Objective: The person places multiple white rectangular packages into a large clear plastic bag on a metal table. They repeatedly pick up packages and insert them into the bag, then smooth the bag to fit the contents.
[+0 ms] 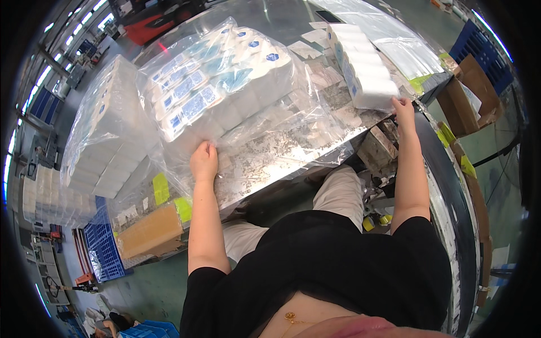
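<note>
On the worn metal table lies a large clear plastic bag with several white wrapped paper-roll packs inside, bearing blue print. My left hand is at the near edge of these packs, its fingers closed on the bag's film. At the right, a single long pack of white rolls lies on the table. My right hand pinches the wrap at its near end. Another bagged bundle of packs stands at the left, beside the large bag.
Flattened plastic bags lie at the table's far right, near a dark phone. An open cardboard box is beyond the right end. Blue pallets stand at lower left; a person is farther off. A red vehicle is beyond the table.
</note>
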A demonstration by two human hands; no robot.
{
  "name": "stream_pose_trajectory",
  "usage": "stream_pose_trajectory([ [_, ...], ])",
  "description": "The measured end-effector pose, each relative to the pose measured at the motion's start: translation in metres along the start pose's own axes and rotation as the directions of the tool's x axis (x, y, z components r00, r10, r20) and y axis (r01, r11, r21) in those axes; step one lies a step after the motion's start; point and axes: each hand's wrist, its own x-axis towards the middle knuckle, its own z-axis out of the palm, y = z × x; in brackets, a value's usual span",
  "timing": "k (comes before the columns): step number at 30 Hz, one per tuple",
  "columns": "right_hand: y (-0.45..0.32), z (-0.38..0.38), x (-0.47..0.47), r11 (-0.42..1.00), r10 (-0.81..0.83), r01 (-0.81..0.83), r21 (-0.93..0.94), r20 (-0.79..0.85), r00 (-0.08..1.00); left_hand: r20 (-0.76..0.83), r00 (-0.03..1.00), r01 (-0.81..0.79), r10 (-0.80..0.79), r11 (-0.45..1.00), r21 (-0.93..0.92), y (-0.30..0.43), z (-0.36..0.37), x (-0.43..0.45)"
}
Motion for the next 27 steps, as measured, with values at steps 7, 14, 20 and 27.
stream_pose_trajectory([
  [7, -0.017, 0.025, -0.044, 0.92, 0.193, -0.238, 0.311, 0.169, 0.966, -0.006, 1.0, -0.004, 0.004, 1.0, -0.012, -0.001, 0.003, 0.001],
  [14, -0.035, 0.043, -0.094, 0.882, 0.107, -0.269, 0.387, 0.39, 0.914, -0.019, 1.0, -0.005, 0.005, 1.0, -0.012, -0.002, 0.003, 0.001],
  [20, -0.023, -0.033, -0.157, 0.833, 0.029, -0.477, 0.282, 0.838, 0.546, 0.007, 1.0, 0.014, -0.014, 1.0, -0.023, 0.007, -0.003, -0.002],
  [27, -0.063, -0.023, -0.208, 0.749, 0.245, -0.581, 0.318, 0.682, 0.689, 0.016, 1.0, -0.017, 0.017, 0.999, -0.049, -0.005, 0.007, 0.001],
])
